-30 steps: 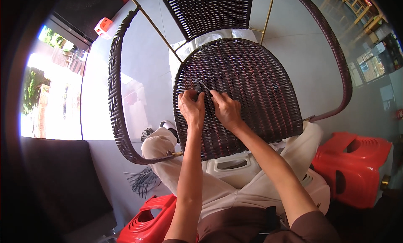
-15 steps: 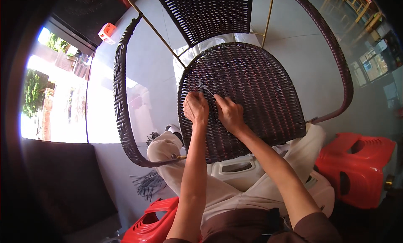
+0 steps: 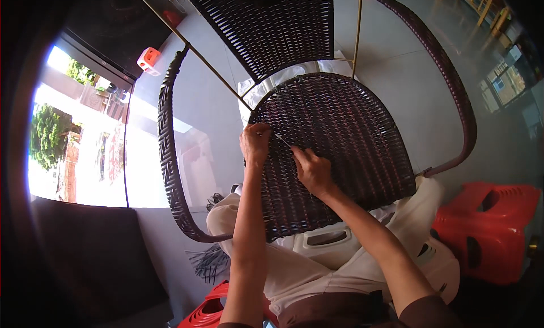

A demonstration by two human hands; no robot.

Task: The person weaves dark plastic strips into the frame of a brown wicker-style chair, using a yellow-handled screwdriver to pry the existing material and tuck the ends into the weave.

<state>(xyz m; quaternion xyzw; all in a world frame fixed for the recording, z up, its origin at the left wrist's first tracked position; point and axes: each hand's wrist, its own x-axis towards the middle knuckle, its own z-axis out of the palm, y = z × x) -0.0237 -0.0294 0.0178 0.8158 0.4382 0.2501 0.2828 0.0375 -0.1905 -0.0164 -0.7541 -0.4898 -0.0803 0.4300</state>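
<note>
Wicker chair seat [image 3: 345, 141], both hands pinching thin strand [image 3: 281, 139]

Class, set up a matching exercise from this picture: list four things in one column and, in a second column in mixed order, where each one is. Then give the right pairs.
Things:
1. dark woven wicker chair seat
2. red plastic stool
3. left hand
4. small orange plastic object

Places:
A. on the floor, upper left, by the bright doorway
B. at the seat's left rim
C. lower right, beside the person's leg
D. centre, under both hands

Pairs: 1-D, 2-C, 3-B, 4-A
</note>
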